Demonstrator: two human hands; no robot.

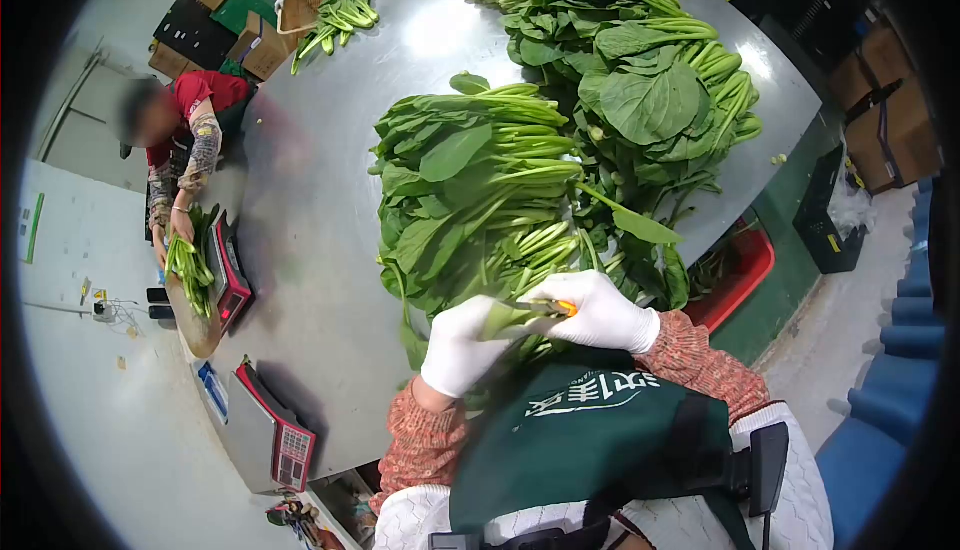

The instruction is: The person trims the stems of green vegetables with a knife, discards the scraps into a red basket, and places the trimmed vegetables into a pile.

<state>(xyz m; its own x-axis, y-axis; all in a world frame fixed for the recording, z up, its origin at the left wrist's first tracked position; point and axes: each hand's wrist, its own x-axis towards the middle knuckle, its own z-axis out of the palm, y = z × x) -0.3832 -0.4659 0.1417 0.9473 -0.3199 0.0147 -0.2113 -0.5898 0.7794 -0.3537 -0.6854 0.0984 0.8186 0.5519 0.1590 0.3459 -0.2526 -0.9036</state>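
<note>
My left hand (465, 345), in a white glove, is closed around a leafy green vegetable (503, 320) just in front of my apron. Close beside it, my gloved right hand (597, 312) grips a small knife (566, 308) with an orange handle. Its blade lies against the stem end of the held vegetable, and part of it is hidden by the fingers. Directly beyond both hands lies a stack of leafy greens (450, 165), with the pale stems pointing right. A larger heap of greens (650, 100) lies behind it to the right.
At the left, a person in red (200, 100) handles greens (190, 265) beside a scale (230, 270). A second scale (280, 430) stands nearer me. A red basket (745, 275) sits below the metal table's (320, 250) right edge. Cut greens (340, 20) lie far left near a crate.
</note>
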